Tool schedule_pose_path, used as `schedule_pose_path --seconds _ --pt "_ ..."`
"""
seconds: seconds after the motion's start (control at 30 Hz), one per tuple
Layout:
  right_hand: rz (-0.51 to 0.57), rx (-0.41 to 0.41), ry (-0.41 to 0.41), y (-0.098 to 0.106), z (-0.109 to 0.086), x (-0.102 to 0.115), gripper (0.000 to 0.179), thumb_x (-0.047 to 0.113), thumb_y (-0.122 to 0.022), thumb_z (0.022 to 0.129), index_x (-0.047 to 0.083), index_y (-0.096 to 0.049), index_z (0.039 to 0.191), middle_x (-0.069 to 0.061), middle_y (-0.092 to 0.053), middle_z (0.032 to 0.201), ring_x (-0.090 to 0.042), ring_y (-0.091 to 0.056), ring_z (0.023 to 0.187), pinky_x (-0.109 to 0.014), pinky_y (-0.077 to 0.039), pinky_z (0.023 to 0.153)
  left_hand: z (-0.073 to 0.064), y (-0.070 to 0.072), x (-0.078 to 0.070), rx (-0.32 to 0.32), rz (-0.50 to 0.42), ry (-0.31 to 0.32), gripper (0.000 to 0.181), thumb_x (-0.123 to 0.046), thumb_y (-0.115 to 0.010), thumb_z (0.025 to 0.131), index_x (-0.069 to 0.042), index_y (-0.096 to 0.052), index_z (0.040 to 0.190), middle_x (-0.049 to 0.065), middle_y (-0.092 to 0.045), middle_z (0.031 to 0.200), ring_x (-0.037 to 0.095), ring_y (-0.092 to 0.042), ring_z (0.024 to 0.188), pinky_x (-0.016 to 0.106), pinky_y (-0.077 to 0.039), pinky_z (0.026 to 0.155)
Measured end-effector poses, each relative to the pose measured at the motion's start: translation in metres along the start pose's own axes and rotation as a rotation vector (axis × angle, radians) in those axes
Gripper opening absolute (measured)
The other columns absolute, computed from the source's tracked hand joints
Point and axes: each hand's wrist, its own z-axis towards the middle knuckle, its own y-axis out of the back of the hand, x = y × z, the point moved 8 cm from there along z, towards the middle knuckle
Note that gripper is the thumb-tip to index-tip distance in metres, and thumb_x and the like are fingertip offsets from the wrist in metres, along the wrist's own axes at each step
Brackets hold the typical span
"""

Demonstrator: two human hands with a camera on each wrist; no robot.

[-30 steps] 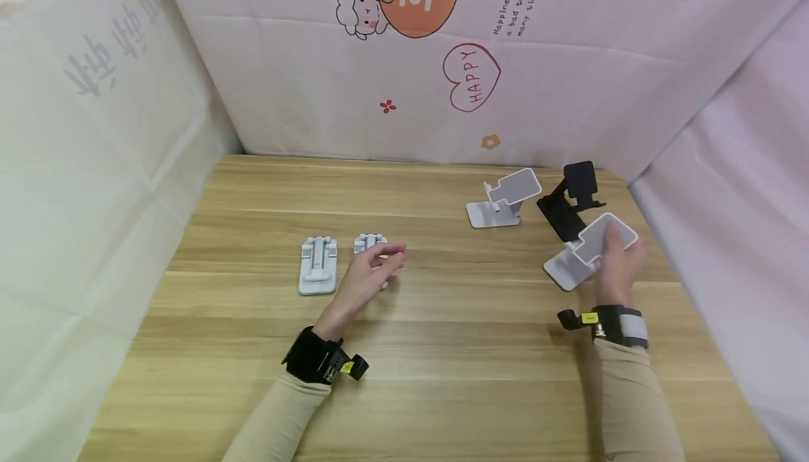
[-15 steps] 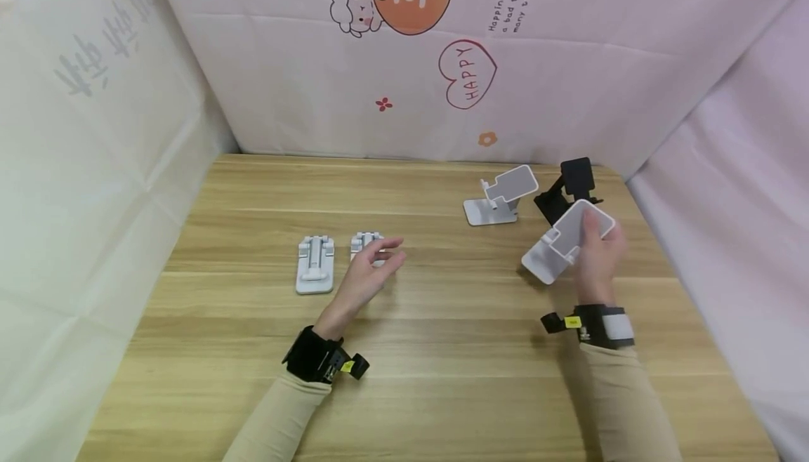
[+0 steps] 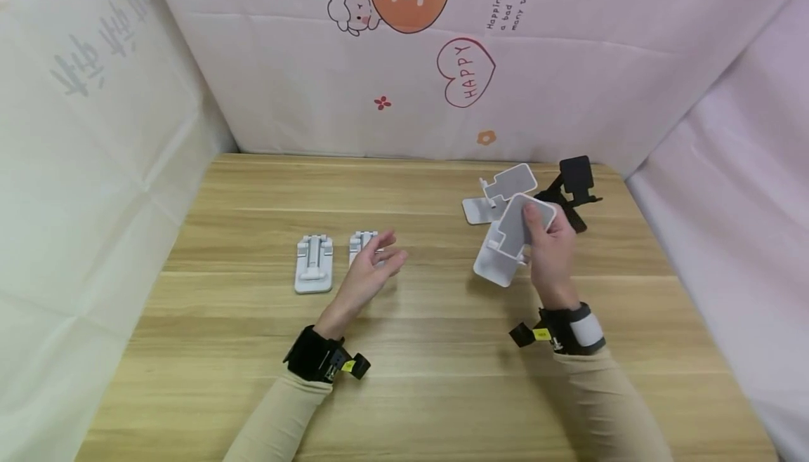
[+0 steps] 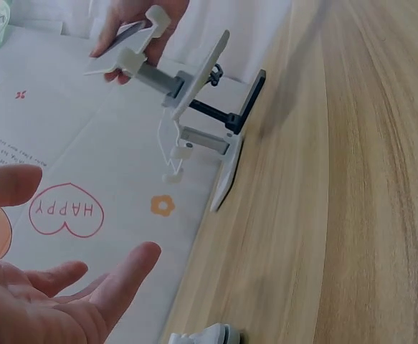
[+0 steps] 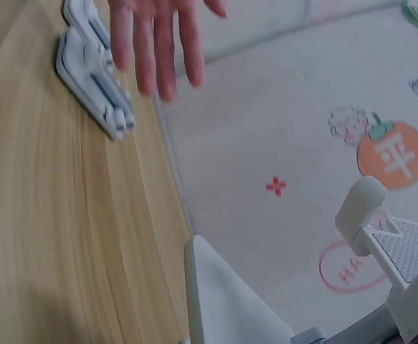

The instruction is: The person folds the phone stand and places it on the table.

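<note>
My right hand [image 3: 553, 255] grips the tilted upper plate of an unfolded white phone stand [image 3: 495, 264], thumb on the plate's grey face. In the left wrist view this white phone stand [image 4: 207, 66] hangs in the air, its base clear of the tabletop. My left hand [image 3: 362, 278] hovers over a folded white phone stand [image 3: 363, 239], partly covering it in the head view. Its fingers are spread and relaxed, with nothing in them. To its left lies another folded white phone stand [image 3: 313, 265].
Behind the held stand, another unfolded white phone stand [image 3: 513, 181] stands near the table's back edge. Beside it on the right is an unfolded black phone stand [image 3: 576, 178]. A printed cloth [image 3: 284, 90] hangs along the back of the wooden table [image 3: 417, 392].
My right hand has lifted the white phone stand from in front of the black one and carried it left. The left hand stays nearly in place, its fingers opening slightly.
</note>
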Motion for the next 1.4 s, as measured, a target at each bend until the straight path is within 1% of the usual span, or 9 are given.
schedule_pose_path --seconds 0.13,0.37,0.47,0.6,0.8,0.97,1.1,1.27,1.4 --pt "0.016 0.091 0.000 -0.022 -0.011 0.007 0.021 0.029 -0.061 0.090 0.009 -0.062 0.096 0.001 -0.063 0.080 -0.009 -0.058 0.068 -0.017 -0.049 0.055 -0.001 -0.005 -0.001 0.021 -0.061 0.016 0.075 -0.040 -0.063 0.087 -0.011 -0.030 0.147 0.010 -0.038 0.143 0.022 -0.047 0.121 0.029 -0.050 0.091" --pt "0.075 0.203 -0.001 -0.058 -0.030 0.020 0.019 0.024 -0.061 0.091 0.007 -0.062 0.099 0.004 -0.065 0.083 -0.009 -0.061 0.072 -0.018 -0.052 0.059 -0.001 -0.013 -0.002 0.064 -0.184 0.038 0.071 -0.026 -0.061 0.091 -0.007 -0.024 0.149 0.024 -0.035 0.145 0.036 -0.051 0.117 0.038 -0.054 0.086" --pt "0.083 0.248 0.019 -0.070 -0.036 0.026 0.022 0.023 -0.060 0.092 0.002 -0.060 0.100 0.004 -0.065 0.084 -0.009 -0.060 0.072 -0.019 -0.052 0.059 0.000 -0.017 0.000 0.092 -0.232 0.055 0.074 -0.022 -0.060 0.092 -0.006 -0.018 0.150 0.027 -0.037 0.143 0.041 -0.050 0.116 0.039 -0.055 0.083" --pt "0.073 0.292 0.029 -0.084 -0.044 0.033 0.025 0.022 -0.060 0.092 -0.002 -0.059 0.099 0.003 -0.065 0.082 -0.010 -0.061 0.072 -0.020 -0.053 0.059 0.000 -0.020 0.004 0.116 -0.261 0.066 0.075 -0.023 -0.060 0.091 -0.004 -0.018 0.150 0.028 -0.040 0.141 0.041 -0.053 0.112 0.042 -0.055 0.083" --pt "0.064 0.359 -0.009 -0.101 -0.055 0.035 0.027 0.025 -0.059 0.092 -0.001 -0.057 0.098 0.003 -0.065 0.083 -0.012 -0.062 0.074 -0.022 -0.055 0.060 0.000 -0.025 0.009 0.122 -0.231 0.098 0.068 -0.025 -0.062 0.090 -0.004 -0.030 0.146 0.023 -0.047 0.137 0.032 -0.061 0.103 0.042 -0.055 0.082" --pt "0.054 0.405 -0.013 -0.111 -0.062 0.035 0.029 0.025 -0.057 0.093 -0.003 -0.056 0.100 0.001 -0.065 0.086 -0.014 -0.061 0.077 -0.024 -0.055 0.063 -0.003 -0.027 0.007 0.108 -0.176 0.106 0.056 -0.023 -0.060 0.091 -0.006 -0.041 0.142 0.021 -0.051 0.134 0.029 -0.062 0.101 0.043 -0.056 0.081" --pt "0.068 0.416 -0.018 -0.116 -0.065 0.034 0.029 0.024 -0.057 0.094 -0.004 -0.057 0.102 0.002 -0.064 0.085 -0.013 -0.061 0.076 -0.023 -0.054 0.062 -0.004 -0.028 0.007 0.103 -0.154 0.095 0.051 -0.019 -0.058 0.092 -0.004 -0.044 0.139 0.020 -0.056 0.130 0.027 -0.061 0.102 0.045 -0.054 0.083" --pt "0.100 0.428 -0.009 -0.122 -0.068 0.037 0.029 0.022 -0.058 0.093 -0.005 -0.056 0.100 0.003 -0.064 0.083 -0.013 -0.060 0.076 -0.023 -0.053 0.062 -0.003 -0.028 0.009 0.115 -0.148 0.075 0.048 -0.015 -0.055 0.093 -0.001 -0.045 0.138 0.021 -0.057 0.129 0.025 -0.060 0.105 0.039 -0.054 0.086" --pt "0.103 0.435 -0.004 -0.125 -0.069 0.039 0.028 0.022 -0.058 0.093 -0.005 -0.055 0.102 0.003 -0.064 0.085 -0.014 -0.060 0.078 -0.023 -0.054 0.065 -0.004 -0.027 0.013 0.132 -0.157 0.091 0.047 -0.015 -0.053 0.094 -0.001 -0.045 0.138 0.021 -0.058 0.128 0.025 -0.062 0.103 0.040 -0.055 0.084"
